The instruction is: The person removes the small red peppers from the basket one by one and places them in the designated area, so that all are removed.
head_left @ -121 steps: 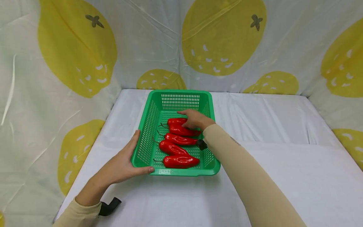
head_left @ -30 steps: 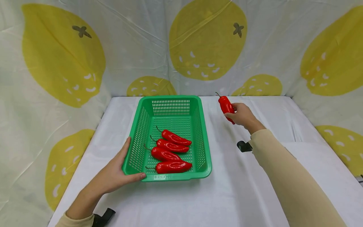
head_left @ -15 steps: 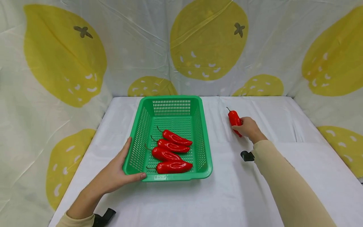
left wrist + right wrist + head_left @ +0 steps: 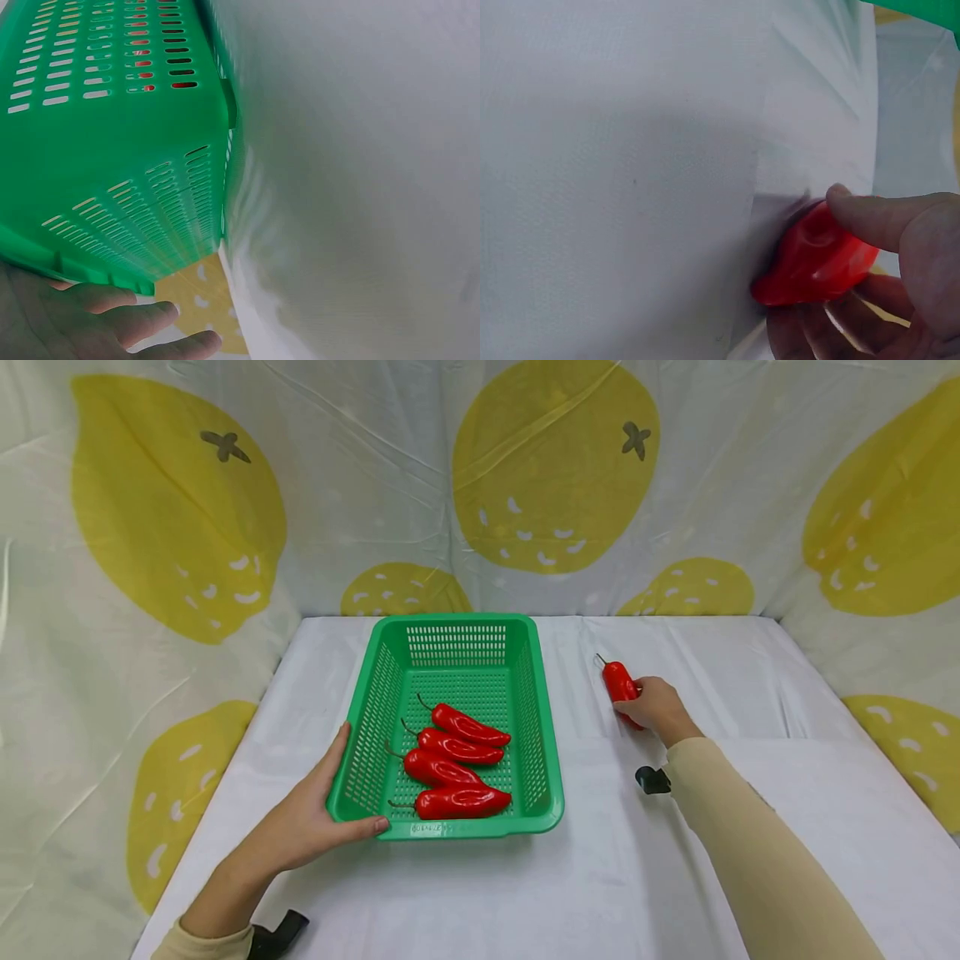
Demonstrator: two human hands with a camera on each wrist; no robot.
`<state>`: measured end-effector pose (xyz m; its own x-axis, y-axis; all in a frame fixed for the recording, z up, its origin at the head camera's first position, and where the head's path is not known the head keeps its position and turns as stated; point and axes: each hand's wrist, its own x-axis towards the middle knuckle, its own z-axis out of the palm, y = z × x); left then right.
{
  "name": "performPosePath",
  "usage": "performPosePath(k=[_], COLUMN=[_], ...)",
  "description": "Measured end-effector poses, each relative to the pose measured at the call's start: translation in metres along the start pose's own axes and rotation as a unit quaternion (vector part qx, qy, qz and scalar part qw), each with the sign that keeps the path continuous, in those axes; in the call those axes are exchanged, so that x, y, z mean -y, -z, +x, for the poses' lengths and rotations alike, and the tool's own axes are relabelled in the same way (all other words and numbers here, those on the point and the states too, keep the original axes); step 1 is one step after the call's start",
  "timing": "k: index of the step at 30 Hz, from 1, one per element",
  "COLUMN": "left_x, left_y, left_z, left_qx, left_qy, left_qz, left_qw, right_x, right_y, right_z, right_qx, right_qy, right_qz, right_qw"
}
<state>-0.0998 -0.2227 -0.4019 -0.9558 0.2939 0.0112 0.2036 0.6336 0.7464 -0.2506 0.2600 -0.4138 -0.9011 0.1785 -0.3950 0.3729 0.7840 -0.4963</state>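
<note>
A glossy red pepper (image 4: pixel 618 682) with a thin stem lies at the table's right, its stem end pointing away. My right hand (image 4: pixel 660 706) holds it, thumb on one side and fingers on the other. In the right wrist view the pepper (image 4: pixel 817 259) is down at the white cloth, fingers (image 4: pixel 840 322) around its far side. The green slotted basket (image 4: pixel 543 735) stands left of it, with several more red peppers (image 4: pixel 461 747) lying inside. My left hand (image 4: pixel 300 822) rests at the basket's near left corner, thumb along the front rim, fingers (image 4: pixel 142 322) stretched out by the side wall.
White cloth (image 4: pixel 600 877) covers the table, with a crease across its right half. Lemon-printed sheets (image 4: pixel 375 485) hang behind and at both sides. Black wrist cameras (image 4: pixel 279 935) sit on the sleeves.
Four seconds ago my right hand was inside the basket. It has since carried one pepper out to the right and lowered it to the cloth. My left hand stays at the corner.
</note>
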Motion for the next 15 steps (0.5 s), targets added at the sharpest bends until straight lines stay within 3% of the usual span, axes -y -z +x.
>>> performPosePath(k=[5, 11, 15], left_x=[0.0, 0.001, 0.001], left_y=[-0.001, -0.001, -0.001], left_z=[0.0, 0.0, 0.0], left_qx=[-0.001, -0.001, 0.0], left_qy=[0.0, 0.001, 0.003], left_qz=[-0.001, -0.003, -0.006], left_qw=[1.0, 1.0, 1.0], right_x=[0.003, 0.002, 0.002], right_y=[0.001, 0.008, 0.011], right_z=[-0.006, -0.011, -0.011], right_qx=[-0.033, -0.08, -0.083], right_qy=[0.009, 0.083, 0.098], right_qz=[0.007, 0.04, 0.043], right_qw=[0.9994, 0.9925, 0.9907])
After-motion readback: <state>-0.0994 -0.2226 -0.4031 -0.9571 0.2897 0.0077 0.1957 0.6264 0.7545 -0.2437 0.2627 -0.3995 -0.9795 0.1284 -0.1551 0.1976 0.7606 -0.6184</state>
